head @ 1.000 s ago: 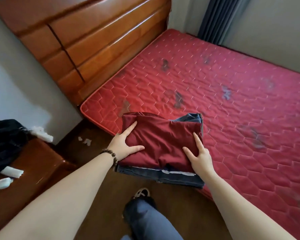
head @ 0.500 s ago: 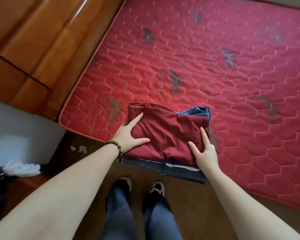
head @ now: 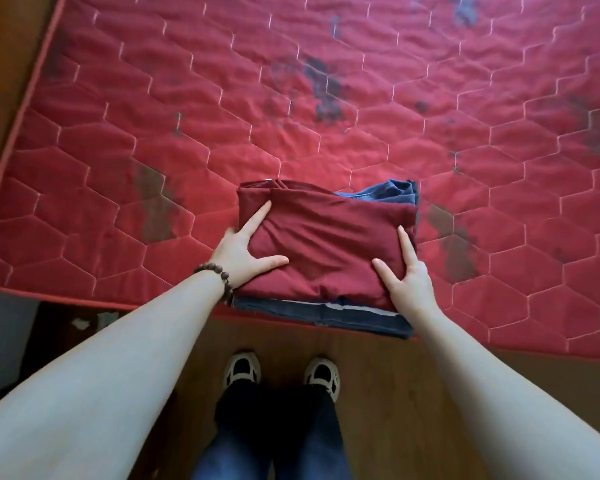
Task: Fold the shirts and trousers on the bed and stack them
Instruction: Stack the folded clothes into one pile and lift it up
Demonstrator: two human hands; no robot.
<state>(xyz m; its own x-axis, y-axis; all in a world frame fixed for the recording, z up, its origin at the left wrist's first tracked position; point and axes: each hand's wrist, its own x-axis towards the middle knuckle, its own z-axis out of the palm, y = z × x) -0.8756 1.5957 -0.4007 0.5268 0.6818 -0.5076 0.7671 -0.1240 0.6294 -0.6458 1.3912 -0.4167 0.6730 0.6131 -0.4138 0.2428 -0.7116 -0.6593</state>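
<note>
Two garments stacked at the near edge of the bed (head: 326, 81): dark red folded shirt (head: 326, 244) on top, folded blue trousers (head: 326, 315) beneath, denim poking out at the far right corner of the pile and along the near side. Left hand (head: 239, 254) flat on the shirt's left side, fingers spread and straight, thumb lying across the cloth, so pressing, not clutching. Right hand (head: 409, 278) on the shirt's right side, fingers straight along its edge, thumb angled inward over the fabric; again no closed grip, just steadying contact from both flanks. Looks like squaring up the finished pile.

Risks from here: bottom layer already overhanging the near edge of the bed, so a pull toward the body could tip the whole stack onto the floor (head: 413, 410). Rumpled bulge in the middle of the shirt; pressing unevenly could slide the top layer off the trousers or undo the fold. Lifting from the sides alone could let the trousers sag and open.

Around: beaded bracelet (head: 219, 277) on the left wrist, two shoes (head: 281, 374) on the floor right below the pile, dark worn patches on the quilted cover. Nothing standing between hands and stack.
</note>
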